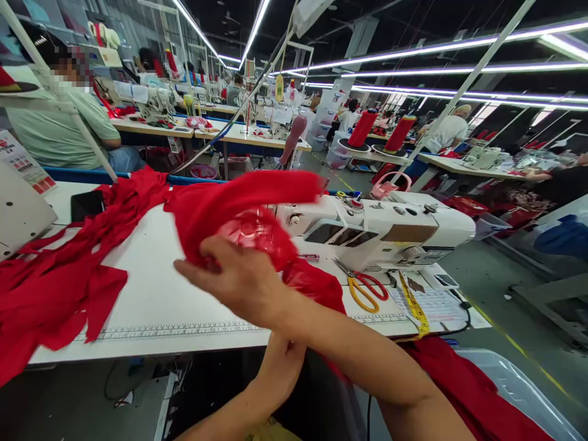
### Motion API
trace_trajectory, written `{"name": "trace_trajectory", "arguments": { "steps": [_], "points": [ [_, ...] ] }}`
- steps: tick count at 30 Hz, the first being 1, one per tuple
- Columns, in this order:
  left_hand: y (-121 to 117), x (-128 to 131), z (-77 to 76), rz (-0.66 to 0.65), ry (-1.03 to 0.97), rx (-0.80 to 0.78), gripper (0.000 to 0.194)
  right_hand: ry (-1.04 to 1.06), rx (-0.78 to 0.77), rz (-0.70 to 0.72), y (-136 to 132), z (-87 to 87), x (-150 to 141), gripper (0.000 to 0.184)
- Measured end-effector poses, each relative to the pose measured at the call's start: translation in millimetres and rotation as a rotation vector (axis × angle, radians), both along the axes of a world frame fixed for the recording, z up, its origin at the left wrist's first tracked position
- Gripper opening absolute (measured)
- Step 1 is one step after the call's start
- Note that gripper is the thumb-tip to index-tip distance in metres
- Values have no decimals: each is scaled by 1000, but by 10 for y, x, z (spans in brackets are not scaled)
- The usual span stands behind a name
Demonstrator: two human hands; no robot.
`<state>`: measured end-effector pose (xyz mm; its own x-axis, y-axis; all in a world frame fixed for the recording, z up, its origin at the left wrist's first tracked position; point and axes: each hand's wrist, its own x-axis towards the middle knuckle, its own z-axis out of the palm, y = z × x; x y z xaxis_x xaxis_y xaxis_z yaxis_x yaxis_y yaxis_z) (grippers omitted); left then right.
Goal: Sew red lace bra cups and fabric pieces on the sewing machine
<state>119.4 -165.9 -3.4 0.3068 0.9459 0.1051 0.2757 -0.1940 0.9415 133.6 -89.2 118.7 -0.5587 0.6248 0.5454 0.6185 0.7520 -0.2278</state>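
Note:
A piece of red fabric is raised over the sewing table, blurred by motion, with its upper edge folded across. My right hand reaches in from the right and is closed on it near its lower part. Shiny clear plastic shows against the red just beyond my fingers. My left hand lies under my right forearm; its fingers are hidden. More glossy red material hangs behind my right wrist. A white sewing machine stands right behind the fabric.
Red cut pieces heap on the left of the table. Yellow-and-red-handled scissors and a yellow tape measure lie on the right. A clear plastic bin stands lower right. A seated person is at the left.

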Motion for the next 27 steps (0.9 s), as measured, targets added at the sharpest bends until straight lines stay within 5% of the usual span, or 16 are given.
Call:
{"name": "trace_trajectory", "arguments": {
  "steps": [2, 4, 7, 10, 14, 18, 22, 27],
  "points": [
    [-101, -214, -63, -47, 30, 1, 27, -150, -1, 267, 23, -258, -145, 44],
    [-206, -547, -100, -122, 82, 38, 21, -65, -102, 339, -58, -576, -19, 50],
    [-178, -1132, -86, -36, 169, 325, 28, 243, -245, 178, -231, -990, 385, 46],
    [119, -1576, -80, 111, 466, 610, 36, 259, -329, 70, -321, -1211, 696, 42],
    [412, -1672, -193, 155, 922, 740, 35, 45, -324, 61, -196, -1295, 956, 36],
    [304, -1466, -210, 234, 1115, 730, 39, -117, -272, 180, 77, -1218, 1173, 41],
    [344, -1321, -58, 164, 1025, 699, 37, -35, -320, 169, 134, -1014, 1133, 29],
    [681, -1311, -110, -119, 680, 712, 37, -88, -280, -258, -15, -1021, 1182, 34]
  ]
}}
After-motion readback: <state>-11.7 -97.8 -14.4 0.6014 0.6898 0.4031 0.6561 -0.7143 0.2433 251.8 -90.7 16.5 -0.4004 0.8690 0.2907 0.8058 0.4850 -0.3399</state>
